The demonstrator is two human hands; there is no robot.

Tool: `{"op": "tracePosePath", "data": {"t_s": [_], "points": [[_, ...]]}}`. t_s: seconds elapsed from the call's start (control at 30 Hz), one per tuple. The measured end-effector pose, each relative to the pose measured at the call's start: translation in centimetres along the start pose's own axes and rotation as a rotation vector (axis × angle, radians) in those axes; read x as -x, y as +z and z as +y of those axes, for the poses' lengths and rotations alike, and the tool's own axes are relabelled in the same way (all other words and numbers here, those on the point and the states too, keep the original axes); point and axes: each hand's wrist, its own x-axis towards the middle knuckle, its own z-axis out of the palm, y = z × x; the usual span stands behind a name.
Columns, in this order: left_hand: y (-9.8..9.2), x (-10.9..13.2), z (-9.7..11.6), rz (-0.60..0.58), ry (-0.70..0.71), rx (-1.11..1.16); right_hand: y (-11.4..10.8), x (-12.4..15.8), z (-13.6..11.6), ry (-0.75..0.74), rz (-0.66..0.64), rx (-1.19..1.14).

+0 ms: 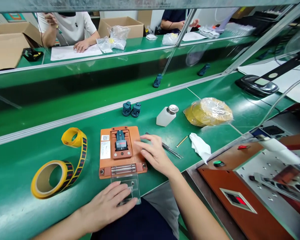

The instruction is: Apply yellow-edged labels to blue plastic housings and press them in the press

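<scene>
Head view: blue part point(121, 144) lies in the recess of the orange fixture point(135, 138), mid-bench. Clear flap point(134, 186) lies folded out on the near side of the fixture, beyond its metal rods point(123, 169).

Left hand point(112, 204): spread over the flap, thumb by its right edge; whether the fingers grip it or merely rest, cannot tell. Right hand point(155, 154): half-open, holding nothing, fingertips at the fixture's right side.

Risks, as judged:
1. Heavy pressure from the left hand on the flap could tip or slide the fixture, or strain the hinge.
2. Seating of the blue part is hard to read from this angle; if proud, a closing flap might press on it and mark its face.
3. Right fingers straying over the recess could be pinched.
4. Tweezers point(172, 151) lie just right of the right hand; a careless sweep could scatter them or topple the white bottle point(165, 117) farther off.
</scene>
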Motion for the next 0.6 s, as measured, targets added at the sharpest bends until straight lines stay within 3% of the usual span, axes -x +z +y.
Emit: {"op": "tracePosePath", "data": {"t_s": [0.07, 0.13, 0.3, 0.6], "points": [[-0.4, -0.1, -0.5, 0.005, 0.008, 0.055, 0.3, -1.5, -1.2, -0.113, -0.125, -0.137], [-0.6, -0.3, -1.0, 0.102, 0.002, 0.103, 0.9, -2.4, -1.4, -0.143, -0.173, -0.204], [-0.2, -0.7, -1.6, 0.168, -0.110, 0.138, 2.2, -3.0, -0.1, -0.084, -0.220, -0.285], [0.1, -0.9, -1.8, 0.189, -0.107, 0.146, 2.4, -4.9, 0.1, -0.150, -0.247, -0.230]]}}
